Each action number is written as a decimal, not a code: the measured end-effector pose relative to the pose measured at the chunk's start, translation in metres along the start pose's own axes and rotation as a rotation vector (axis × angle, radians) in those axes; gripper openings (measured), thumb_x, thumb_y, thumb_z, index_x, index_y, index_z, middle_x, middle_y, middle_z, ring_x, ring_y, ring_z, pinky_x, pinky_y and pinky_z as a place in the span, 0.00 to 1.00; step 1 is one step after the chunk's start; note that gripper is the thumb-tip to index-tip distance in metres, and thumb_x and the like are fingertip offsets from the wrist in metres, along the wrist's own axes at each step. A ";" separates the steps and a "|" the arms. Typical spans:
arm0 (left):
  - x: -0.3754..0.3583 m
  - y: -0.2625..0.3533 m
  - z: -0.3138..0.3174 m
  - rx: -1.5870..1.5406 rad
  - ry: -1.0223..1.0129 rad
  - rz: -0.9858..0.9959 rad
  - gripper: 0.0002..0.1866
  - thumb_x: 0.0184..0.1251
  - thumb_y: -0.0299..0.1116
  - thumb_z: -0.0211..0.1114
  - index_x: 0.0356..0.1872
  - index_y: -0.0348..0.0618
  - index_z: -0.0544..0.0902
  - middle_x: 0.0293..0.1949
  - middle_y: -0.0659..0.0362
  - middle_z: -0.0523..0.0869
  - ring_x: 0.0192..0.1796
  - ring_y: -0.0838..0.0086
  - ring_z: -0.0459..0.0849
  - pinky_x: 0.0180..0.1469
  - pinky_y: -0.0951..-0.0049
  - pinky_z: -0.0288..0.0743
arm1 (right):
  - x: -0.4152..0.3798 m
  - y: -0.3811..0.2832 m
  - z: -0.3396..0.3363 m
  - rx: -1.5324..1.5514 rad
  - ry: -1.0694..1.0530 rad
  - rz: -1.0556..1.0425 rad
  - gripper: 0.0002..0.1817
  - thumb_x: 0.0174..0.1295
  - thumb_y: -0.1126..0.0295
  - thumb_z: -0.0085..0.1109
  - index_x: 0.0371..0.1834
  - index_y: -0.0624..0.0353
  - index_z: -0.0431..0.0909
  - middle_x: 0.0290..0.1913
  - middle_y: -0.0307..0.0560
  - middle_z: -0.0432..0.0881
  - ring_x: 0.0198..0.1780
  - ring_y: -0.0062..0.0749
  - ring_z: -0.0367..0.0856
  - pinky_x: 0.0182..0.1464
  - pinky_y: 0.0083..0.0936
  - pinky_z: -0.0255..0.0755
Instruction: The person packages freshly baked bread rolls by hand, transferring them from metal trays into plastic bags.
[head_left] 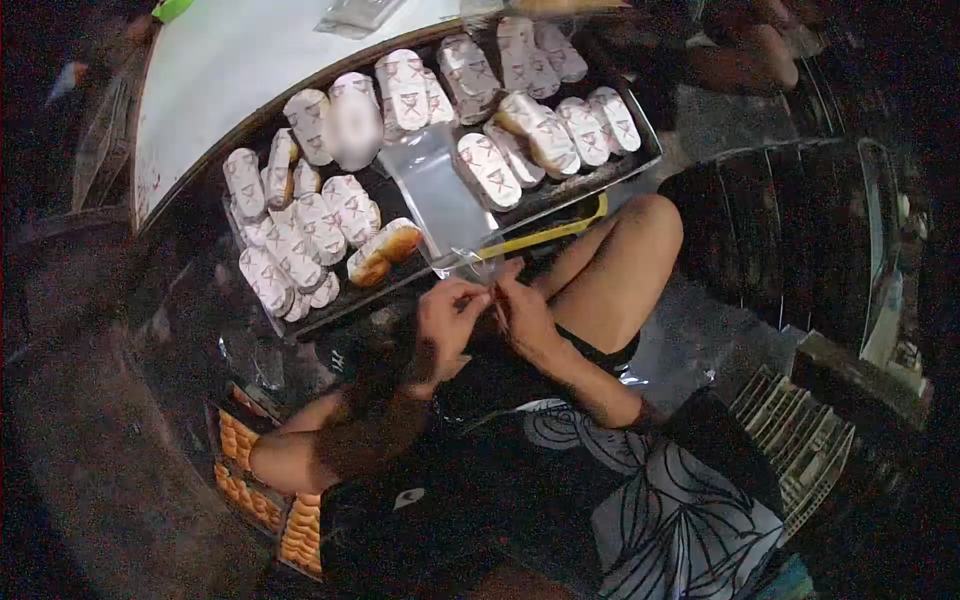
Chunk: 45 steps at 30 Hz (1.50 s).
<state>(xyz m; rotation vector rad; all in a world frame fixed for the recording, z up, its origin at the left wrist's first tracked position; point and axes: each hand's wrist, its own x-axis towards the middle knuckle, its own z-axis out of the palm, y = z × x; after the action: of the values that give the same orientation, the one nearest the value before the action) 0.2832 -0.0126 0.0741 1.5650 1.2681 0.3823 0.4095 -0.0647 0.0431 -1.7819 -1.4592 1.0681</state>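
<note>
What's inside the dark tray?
The dark tray holds buns in printed white covers, grouped left and right, with clear plastic lying between. The tray floor directly beneath them is covered.

The tray (600, 183) before you looks like dark, dull metal. Inside it you have matt paper wrappers (488, 172), one bun (386, 254) with a smooth, shiny crust, and glossy clear plastic bags (438, 205). Beyond it, your white table (250, 80) looks smooth.
</note>
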 end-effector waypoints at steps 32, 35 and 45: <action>-0.009 -0.087 -0.094 -1.440 0.562 0.193 0.22 0.55 0.38 0.49 0.53 0.45 0.64 0.50 0.55 0.70 0.54 0.60 0.67 0.60 0.54 0.57 | 0.096 -0.127 0.002 -0.076 -0.519 -0.335 0.34 0.50 0.55 0.57 0.58 0.61 0.59 0.45 0.62 0.74 0.46 0.46 0.75 0.47 0.31 0.67; -0.001 -0.074 -0.089 -1.296 0.496 0.334 0.24 0.60 0.40 0.46 0.59 0.53 0.57 0.51 0.54 0.69 0.52 0.57 0.69 0.55 0.53 0.63 | 0.078 -0.122 0.006 -0.098 -0.446 -0.178 0.39 0.47 0.54 0.60 0.58 0.64 0.57 0.40 0.63 0.75 0.42 0.47 0.76 0.43 0.33 0.68; 0.000 -0.072 -0.036 -1.633 0.319 0.336 0.28 0.59 0.40 0.50 0.60 0.47 0.54 0.49 0.44 0.69 0.49 0.52 0.71 0.49 0.52 0.68 | 0.072 -0.108 0.023 0.202 -0.291 0.110 0.44 0.45 0.51 0.62 0.57 0.71 0.52 0.44 0.67 0.72 0.48 0.54 0.72 0.49 0.37 0.66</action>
<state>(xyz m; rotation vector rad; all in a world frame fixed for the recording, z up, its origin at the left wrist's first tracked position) 0.2184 -0.0009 0.0279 0.2495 0.4662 1.4527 0.3411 0.0279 0.1067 -1.6296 -1.3698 1.5273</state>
